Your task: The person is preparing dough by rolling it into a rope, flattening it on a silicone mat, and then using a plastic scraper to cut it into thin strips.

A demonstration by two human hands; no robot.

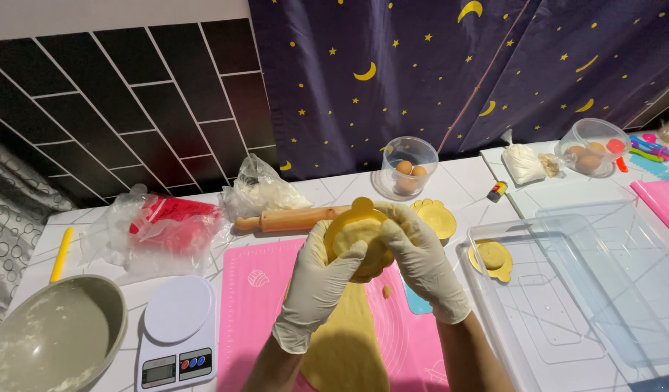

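Both my hands wear pale gloves and hold up a yellow bear-shaped mould [358,234] filled with yellow dough. My left hand [318,287] grips its lower left side with the thumb pressed on the dough. My right hand [422,261] wraps the right side. Below them a rolled sheet of yellow dough [345,341] lies on a pink silicone mat [258,312]. A second yellow bear mould [436,215] rests just right of my hands. A third filled mould [492,258] sits inside a clear plastic tray [567,305].
A wooden rolling pin [294,218] lies behind the mat. A white kitchen scale [177,330] and a grey floury bowl [55,334] stand at left. Plastic bags [160,229], a clear tub of eggs [408,170], a flour bag [523,163] and another egg tub [592,149] line the back.
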